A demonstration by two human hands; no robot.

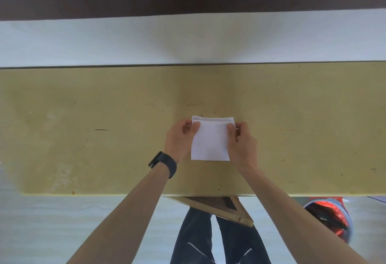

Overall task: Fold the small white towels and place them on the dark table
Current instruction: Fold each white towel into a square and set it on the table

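A small white towel (210,142) lies folded into a near-square on the yellowish table (104,128), just right of the middle. My left hand (181,138) pinches its far left corner between thumb and fingers. My right hand (242,142) pinches its far right corner the same way. The upper layer's far edge sits slightly short of the lower layer's far edge. A black watch is on my left wrist.
The table's far edge meets a white wall with a dark brown band (188,2). Under the near edge a wooden frame (225,211) sticks out above my legs. A red and grey bin (332,217) stands on the floor at the lower right.
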